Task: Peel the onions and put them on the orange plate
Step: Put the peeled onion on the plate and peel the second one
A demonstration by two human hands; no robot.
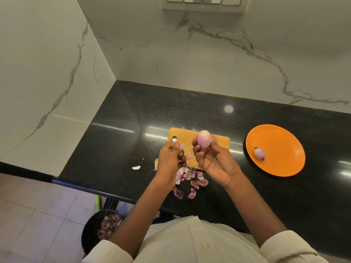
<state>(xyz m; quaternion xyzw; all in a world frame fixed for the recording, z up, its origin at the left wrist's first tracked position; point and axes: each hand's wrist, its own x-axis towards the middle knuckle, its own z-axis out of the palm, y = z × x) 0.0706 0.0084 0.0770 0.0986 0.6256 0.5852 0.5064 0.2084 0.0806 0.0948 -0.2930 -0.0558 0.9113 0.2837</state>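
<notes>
Right hand grips peeled onion above cutting board; left hand pinches a skin scrap beside board; slick onion may slip short of orange plate

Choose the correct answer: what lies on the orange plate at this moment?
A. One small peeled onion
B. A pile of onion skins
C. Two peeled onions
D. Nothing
A: a single small peeled onion lies on the orange plate, while the right hand holds the other onion above the cutting board.
</notes>
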